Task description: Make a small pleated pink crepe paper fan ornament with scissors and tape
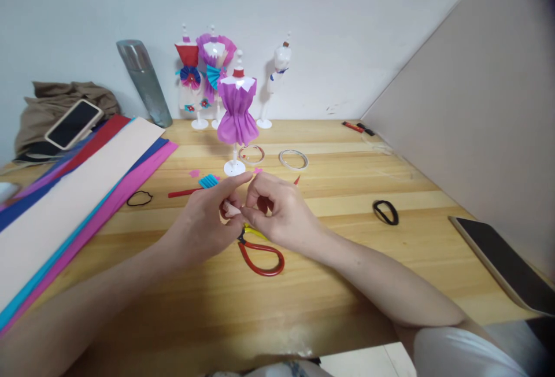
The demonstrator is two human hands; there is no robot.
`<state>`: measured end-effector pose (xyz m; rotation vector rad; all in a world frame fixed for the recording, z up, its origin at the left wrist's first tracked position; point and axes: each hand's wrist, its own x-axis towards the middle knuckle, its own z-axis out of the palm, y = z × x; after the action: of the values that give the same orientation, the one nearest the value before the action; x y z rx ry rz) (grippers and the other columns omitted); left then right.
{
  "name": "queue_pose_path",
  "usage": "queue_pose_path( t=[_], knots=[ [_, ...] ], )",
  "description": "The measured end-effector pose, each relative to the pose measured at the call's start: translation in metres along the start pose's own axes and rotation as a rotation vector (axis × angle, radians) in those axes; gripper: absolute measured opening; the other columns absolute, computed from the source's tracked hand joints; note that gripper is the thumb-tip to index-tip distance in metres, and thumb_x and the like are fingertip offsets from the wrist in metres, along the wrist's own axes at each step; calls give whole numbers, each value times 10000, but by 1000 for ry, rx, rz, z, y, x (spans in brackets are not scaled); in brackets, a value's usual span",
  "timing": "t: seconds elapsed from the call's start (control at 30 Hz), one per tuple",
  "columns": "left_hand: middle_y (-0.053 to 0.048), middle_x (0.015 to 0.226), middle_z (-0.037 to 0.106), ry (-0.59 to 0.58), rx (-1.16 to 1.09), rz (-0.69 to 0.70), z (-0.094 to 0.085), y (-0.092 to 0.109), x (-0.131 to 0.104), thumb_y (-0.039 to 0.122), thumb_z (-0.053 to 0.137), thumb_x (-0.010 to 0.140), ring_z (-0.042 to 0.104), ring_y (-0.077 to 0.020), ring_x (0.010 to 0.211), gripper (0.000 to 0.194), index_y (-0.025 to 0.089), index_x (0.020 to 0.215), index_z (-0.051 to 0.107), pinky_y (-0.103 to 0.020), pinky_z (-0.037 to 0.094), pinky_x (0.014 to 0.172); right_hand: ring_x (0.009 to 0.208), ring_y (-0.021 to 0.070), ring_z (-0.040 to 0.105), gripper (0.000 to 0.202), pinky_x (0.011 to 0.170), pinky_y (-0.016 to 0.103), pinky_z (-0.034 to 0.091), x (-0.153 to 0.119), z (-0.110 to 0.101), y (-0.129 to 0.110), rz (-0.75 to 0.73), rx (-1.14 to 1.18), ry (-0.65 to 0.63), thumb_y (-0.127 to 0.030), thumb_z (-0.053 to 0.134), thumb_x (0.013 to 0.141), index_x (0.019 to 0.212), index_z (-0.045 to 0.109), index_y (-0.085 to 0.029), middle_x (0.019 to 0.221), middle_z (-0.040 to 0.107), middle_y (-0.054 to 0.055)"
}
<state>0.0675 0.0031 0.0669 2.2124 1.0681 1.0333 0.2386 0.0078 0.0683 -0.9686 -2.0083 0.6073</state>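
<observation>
Over the middle of the wooden table, my left hand (195, 221) pinches a small pale pink piece (232, 209), which looks like crepe paper. The thumb and index finger of my right hand (281, 203) close on the right end of that same piece. Fingers cover much of it, so its full shape is hidden. Below the hands lie scissors (264, 273) with red and yellow handles, partly covered. Just behind stands a small white mannequin (235, 167) in a gathered purple paper dress (238, 112). A pleated blue piece (208, 181) and a red strip (184, 193) rest by my left hand.
Long crepe paper sheets (82, 203) cover the left side, near a phone (73, 124) and a bottle (145, 82). More dressed mannequins (189, 79) stand by the wall. Tape rings (293, 159), a black hair tie (385, 213) and a tablet-like device (498, 258) lie rightward.
</observation>
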Motion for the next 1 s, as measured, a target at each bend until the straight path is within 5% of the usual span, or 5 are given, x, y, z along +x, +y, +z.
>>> queue_pose_path(
  t=[0.5,0.8,1.0],
  knots=[
    [32,815,704,-24,125,54,-2,1,-1,23,501,767,632,-84,656,615,237,1344,512,-176,499,644,588,90,441,198,551,236,342,5,-15,-1,-73,-23,-68,-172,639,816,662,514,-170,675,507,-15],
    [36,896,711,-11,181,220,-6,-1,1,35,497,855,673,-96,781,681,330,1456,372,-180,518,714,883,181,607,45,771,318,459,10,-35,2,-239,-111,-211,-124,622,854,840,612,-166,902,673,58],
    [-9,1036,702,-77,229,334,-8,-5,0,59,454,906,663,-131,905,700,347,1511,250,-230,525,808,766,157,596,37,710,298,445,9,-36,2,-198,-135,-229,-139,607,871,858,631,-164,812,668,37]
  ],
)
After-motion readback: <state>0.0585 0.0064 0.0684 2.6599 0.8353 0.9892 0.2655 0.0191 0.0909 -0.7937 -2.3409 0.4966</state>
